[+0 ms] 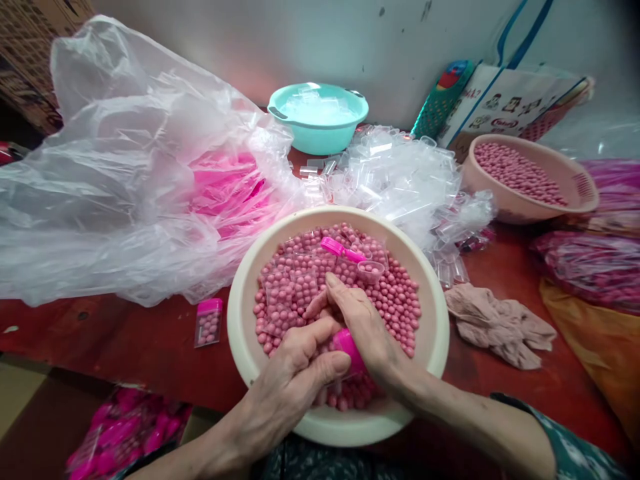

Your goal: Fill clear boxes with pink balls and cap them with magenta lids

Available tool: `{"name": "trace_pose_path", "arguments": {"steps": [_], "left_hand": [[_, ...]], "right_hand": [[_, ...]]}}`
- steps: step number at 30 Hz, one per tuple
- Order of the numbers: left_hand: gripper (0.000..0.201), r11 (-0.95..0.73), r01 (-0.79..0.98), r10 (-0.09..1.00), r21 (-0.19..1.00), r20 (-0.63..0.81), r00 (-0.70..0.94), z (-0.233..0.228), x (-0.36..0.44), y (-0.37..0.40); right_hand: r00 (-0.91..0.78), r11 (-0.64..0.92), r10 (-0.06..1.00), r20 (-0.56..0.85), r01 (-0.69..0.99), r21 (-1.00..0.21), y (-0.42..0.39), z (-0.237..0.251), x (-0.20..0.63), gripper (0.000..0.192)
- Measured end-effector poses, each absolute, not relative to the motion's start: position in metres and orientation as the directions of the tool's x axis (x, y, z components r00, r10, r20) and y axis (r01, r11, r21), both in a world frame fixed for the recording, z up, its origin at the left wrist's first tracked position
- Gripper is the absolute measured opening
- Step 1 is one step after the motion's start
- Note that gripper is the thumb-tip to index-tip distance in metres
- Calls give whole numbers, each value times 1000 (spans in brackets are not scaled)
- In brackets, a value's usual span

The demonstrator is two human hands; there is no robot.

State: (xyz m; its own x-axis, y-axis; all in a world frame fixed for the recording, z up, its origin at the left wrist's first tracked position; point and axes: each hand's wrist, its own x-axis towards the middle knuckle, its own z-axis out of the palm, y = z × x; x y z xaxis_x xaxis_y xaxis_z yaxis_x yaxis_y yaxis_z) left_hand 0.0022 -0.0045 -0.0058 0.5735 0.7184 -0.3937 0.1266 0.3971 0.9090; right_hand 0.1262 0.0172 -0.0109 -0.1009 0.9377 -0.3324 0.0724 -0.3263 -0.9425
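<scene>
A cream basin (240, 313) full of small pink candy balls (400, 300) sits in front of me on the red table. Both hands meet over its near side. My left hand (295, 373) and my right hand (365, 327) together grip a small pink-capped container (349, 348), pressed between thumb and fingers. A pink scoop (345, 251) and a small clear cup (371, 270) lie on the candy just beyond my right hand. One filled clear container with a pink cap (209, 322) lies on the table left of the basin.
A large clear plastic bag (115, 187) with pink caps inside fills the left. Loose clear containers (395, 173) are heaped behind the basin, with a teal basin (320, 133) beyond. A pink basin of candy (575, 193) stands right, and a beige cloth (495, 323) lies nearby.
</scene>
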Motion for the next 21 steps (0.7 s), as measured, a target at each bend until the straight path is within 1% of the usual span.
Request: {"name": "trace_pose_path", "arguments": {"steps": [2, 4, 6, 7, 8, 9, 10, 12, 13, 15, 17, 18, 19, 21], "left_hand": [[14, 309, 130, 777, 942, -329, 536, -2, 3, -8], [14, 191, 120, 882, 974, -224, 414, 2, -2, -14], [10, 74, 100, 982, 992, -90, 167, 5, -13, -20], [9, 19, 85, 1000, 996, -21, 17, 4, -22, -22], [9, -24, 75, 991, 997, 34, -132, 2, -32, -24], [9, -54, 65, 963, 996, 69, -259, -3, -43, -25], [9, -76, 68, 927, 995, 96, -363, -9, -53, -25], [9, -101, 141, 862, 985, 157, -481, -27, -72, -23], [9, -107, 220, 848, 970, 204, -489, -38, -79, -21], [11, -76, 429, 870, 900, 270, -413, -60, -88, -15], [15, -23, 675, 904, 737, 303, -300, -77, -92, -7], [18, -5, 767, 916, 641, 311, -254, -83, -92, -3], [22, 9, 827, 916, 562, 327, -233, -87, -93, 2], [30, 38, 878, 890, 478, 384, -247, -88, -93, 9]], "right_hand": [[-51, -205, 975, -217, 180, -962, 17, -4, 130, 53], [-21, -57, 998, -67, 308, -950, 17, 7, 140, 50], [43, 70, 994, 104, 493, -867, 18, 16, 158, 37], [78, 91, 982, 172, 600, -795, 18, 18, 168, 28], [103, 83, 970, 218, 705, -704, 19, 17, 179, 21], [105, 63, 967, 233, 783, -618, 20, 15, 188, 19], [81, 51, 973, 214, 835, -549, 21, 10, 196, 21], [21, 51, 988, 151, 886, -462, 23, -3, 205, 27], [-8, 62, 992, 126, 898, -436, 25, -10, 205, 28], [-26, 77, 991, 130, 913, -401, 28, -22, 203, 23], [-20, 79, 988, 151, 916, -394, 31, -28, 199, 11], [-18, 81, 987, 157, 910, -406, 32, -29, 198, 7], [-16, 82, 988, 154, 897, -433, 32, -29, 197, 7], [-14, 82, 991, 132, 849, -523, 30, -26, 198, 11]]}}
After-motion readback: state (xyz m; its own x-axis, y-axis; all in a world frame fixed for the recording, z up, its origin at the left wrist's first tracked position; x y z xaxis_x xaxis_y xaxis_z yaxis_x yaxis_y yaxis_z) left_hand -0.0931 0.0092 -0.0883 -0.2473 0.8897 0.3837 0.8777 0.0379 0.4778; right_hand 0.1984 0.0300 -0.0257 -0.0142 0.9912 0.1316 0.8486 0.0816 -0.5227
